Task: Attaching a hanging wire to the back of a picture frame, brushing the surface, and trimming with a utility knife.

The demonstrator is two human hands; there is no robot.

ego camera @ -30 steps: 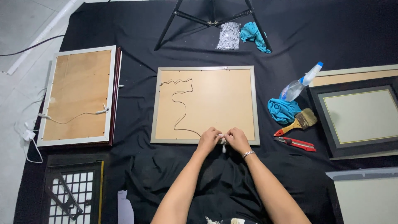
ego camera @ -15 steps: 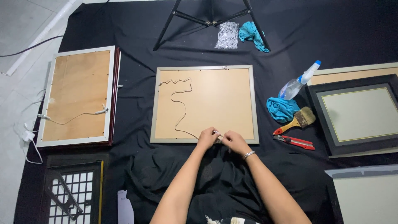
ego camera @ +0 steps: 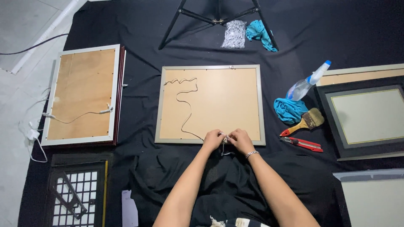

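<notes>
- Left hand [ego camera: 213, 139] & right hand [ego camera: 240, 140] together at near edge of silver-framed picture w/ brown backing board [ego camera: 210, 105], lying face-down on black cloth [ego camera: 139, 25].
- Both pinch thin white hanging cord [ego camera: 185, 105]; fingers closed on it, at the frame's bottom rail, approx mid-right.
- Cord runs loose in wavy line to top-left of the backing; far end looks unattached, can't tell for sure.
- Judgement: near-end knot/fixing underway, not finished; far end + tensioning left.
- Right of frame: red-handled paintbrush [ego camera: 304, 123], red pliers [ego camera: 303, 143], clear spray bottle [ego camera: 306, 83], teal rag [ego camera: 289, 110].
</notes>
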